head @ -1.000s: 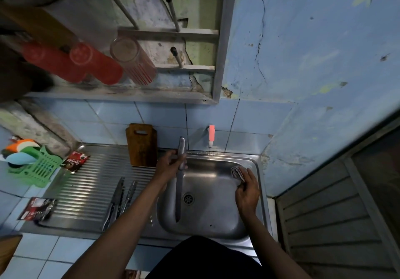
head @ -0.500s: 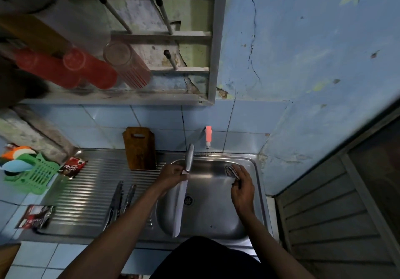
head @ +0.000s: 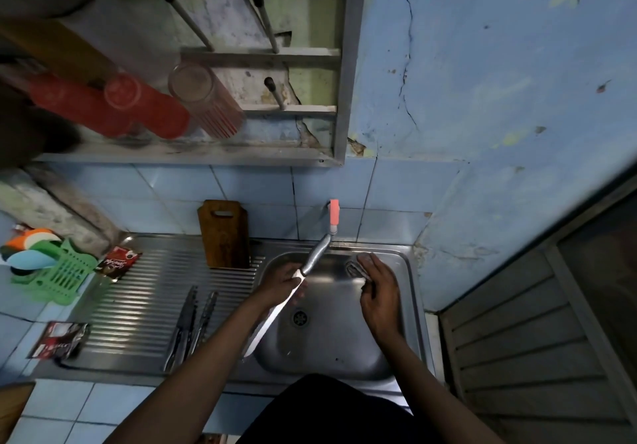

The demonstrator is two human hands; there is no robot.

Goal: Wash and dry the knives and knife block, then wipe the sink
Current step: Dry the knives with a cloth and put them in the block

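Observation:
My left hand point(head: 281, 283) holds a long steel knife point(head: 275, 309) near where blade meets handle, over the left side of the sink basin point(head: 331, 350). The handle points up toward the pink tap point(head: 333, 214) and the blade tip slants down past the sink's front-left rim. My right hand point(head: 377, 292) rests at the basin's back right, fingers curled round a grey scrubbing pad point(head: 355, 268). Several other knives point(head: 191, 326) lie on the ribbed drainboard point(head: 138, 299). The wooden knife block point(head: 225, 233) stands upright at the back of the drainboard.
A green plastic rack point(head: 58, 274) with coloured utensils sits at the far left. Two sachets point(head: 119, 262) point(head: 60, 338) lie on the drainboard's left part. A wall shelf point(head: 193, 157) above holds red cups and a glass. A louvred door point(head: 537, 340) is at the right.
The knife has swung: its handle tipped rightward toward the tap and the blade tip moved left over the sink rim. My right hand stayed at the back right with the pad.

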